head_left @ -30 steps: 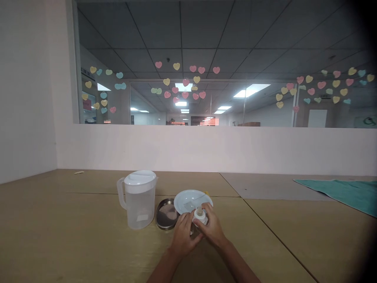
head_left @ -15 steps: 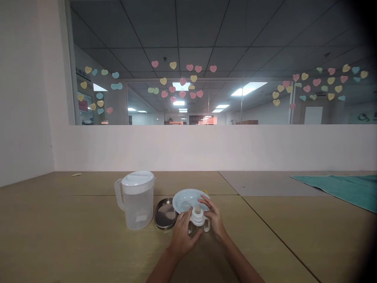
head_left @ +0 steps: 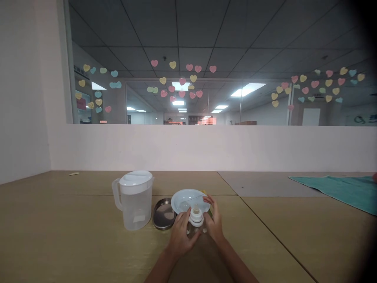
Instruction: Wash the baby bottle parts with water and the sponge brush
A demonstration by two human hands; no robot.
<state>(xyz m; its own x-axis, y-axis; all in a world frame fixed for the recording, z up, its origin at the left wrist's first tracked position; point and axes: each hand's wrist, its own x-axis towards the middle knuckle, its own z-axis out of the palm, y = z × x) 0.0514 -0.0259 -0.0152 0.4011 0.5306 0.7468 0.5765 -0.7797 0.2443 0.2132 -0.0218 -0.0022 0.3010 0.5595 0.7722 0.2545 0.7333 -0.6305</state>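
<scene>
A transparent baby bottle (head_left: pixel 196 216) with a white collar and a pale teat stands upright on the wooden table (head_left: pixel 73 236), between my hands. My left hand (head_left: pixel 180 232) grips its near left side. My right hand (head_left: pixel 214 219) presses against its right side, with the fingers reaching up to the rim of a white plate (head_left: pixel 185 200). The hands hide most of the bottle's body. To the left lie a round steel lid (head_left: pixel 163 214) and a plastic pitcher (head_left: pixel 134 200) with a white lid.
A teal towel (head_left: pixel 332 190) lies on the grey surface at the far right, where part of what may be another person's hand (head_left: pixel 375 177) shows at the frame edge. A low white wall (head_left: pixel 188 147) and a window with paper hearts stand behind the table.
My hands have moved apart from their close clasp over the collar to the bottle's sides. The bottle now stands lower and more upright. The view has shifted slightly.
</scene>
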